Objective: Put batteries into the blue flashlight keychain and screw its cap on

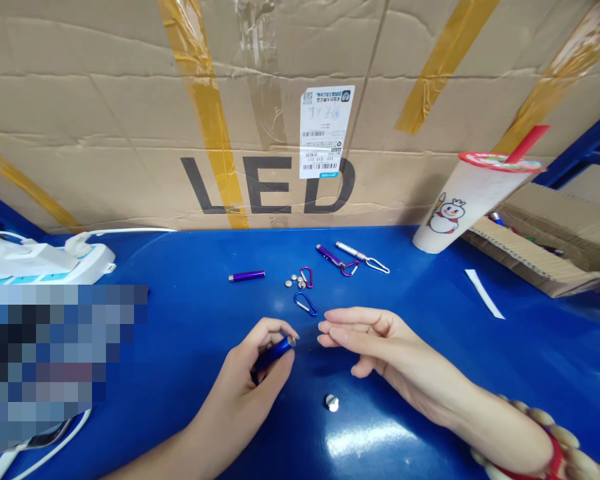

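Note:
My left hand is closed around a small blue penlight tube, its end pointing up and right. Facing it, my right hand has its fingers stretched out and apart, with nothing visible in them. A small silver cap lies on the table below the gap between my hands. Just beyond my fingers is a blue carabiner clip. Behind that are a magenta clip and several button cells. A purple tube lies to their left.
On the blue table, a purple penlight and a silver penlight lie at the back. A tall cup, paper strip and open carton are right. A power strip sits left; a large cardboard box blocks the back.

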Available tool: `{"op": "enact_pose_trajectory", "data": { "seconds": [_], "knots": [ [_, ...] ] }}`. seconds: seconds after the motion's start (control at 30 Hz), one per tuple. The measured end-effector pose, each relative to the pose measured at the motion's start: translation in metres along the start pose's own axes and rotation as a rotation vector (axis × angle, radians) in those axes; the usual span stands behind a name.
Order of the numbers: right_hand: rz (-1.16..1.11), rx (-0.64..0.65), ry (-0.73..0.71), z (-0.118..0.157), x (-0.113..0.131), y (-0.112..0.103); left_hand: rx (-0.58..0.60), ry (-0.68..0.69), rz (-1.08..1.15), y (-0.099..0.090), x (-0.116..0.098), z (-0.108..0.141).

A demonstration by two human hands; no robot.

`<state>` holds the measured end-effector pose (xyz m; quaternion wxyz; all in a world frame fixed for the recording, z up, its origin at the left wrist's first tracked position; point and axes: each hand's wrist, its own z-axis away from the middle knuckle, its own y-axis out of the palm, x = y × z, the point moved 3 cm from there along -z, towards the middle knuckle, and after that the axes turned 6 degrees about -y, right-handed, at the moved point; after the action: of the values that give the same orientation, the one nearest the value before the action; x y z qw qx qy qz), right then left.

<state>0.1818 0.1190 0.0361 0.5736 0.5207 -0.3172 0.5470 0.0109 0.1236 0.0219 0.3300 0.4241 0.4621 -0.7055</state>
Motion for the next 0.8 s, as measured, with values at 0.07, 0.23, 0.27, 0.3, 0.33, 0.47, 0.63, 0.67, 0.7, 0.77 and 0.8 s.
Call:
{"op": "enact_pose_trajectory", "data": {
  "seconds": [0.07,0.23,0.27,0.3,0.33,0.47,0.63,0.67,0.7,0.77,0.8],
  "knots": [
    [-0.037,-0.003,0.026,0.0,0.0,0.0,-0.004,-0.009,0.007,0.001,0.001,0.0],
    [-0.026,0.051,0.046,0.0,-0.003,0.002,-0.005,0.006,0.016,0.002,0.002,0.001],
    [-0.002,0.066,0.039,0.0,-0.004,0.003,-0.002,0.01,0.016,0.002,0.002,0.001],
    [0.031,0.084,0.032,0.0,-0.005,0.003,0.002,0.012,0.016,0.002,0.002,0.001],
    [0.075,0.107,0.028,0.0,-0.007,0.004,0.008,0.012,0.015,0.002,0.002,0.001],
    [0.358,0.165,-0.032,0.001,-0.01,0.008,0.015,0.017,0.013,0.001,0.002,-0.001],
    [0.601,0.242,0.005,0.006,-0.013,0.017,-0.014,0.028,0.048,0.0,0.004,-0.002],
    [0.623,0.248,0.033,0.006,-0.015,0.018,-0.011,0.033,0.056,0.0,0.005,-0.003],
    [0.644,0.242,0.039,0.006,-0.016,0.018,-0.004,0.037,0.064,0.0,0.005,-0.003],
    [0.671,0.224,0.009,0.005,-0.019,0.016,0.001,0.043,0.084,0.001,0.006,-0.003],
    [0.657,0.219,-0.007,0.003,-0.02,0.015,-0.014,0.04,0.097,0.001,0.006,-0.003]
  ]
}}
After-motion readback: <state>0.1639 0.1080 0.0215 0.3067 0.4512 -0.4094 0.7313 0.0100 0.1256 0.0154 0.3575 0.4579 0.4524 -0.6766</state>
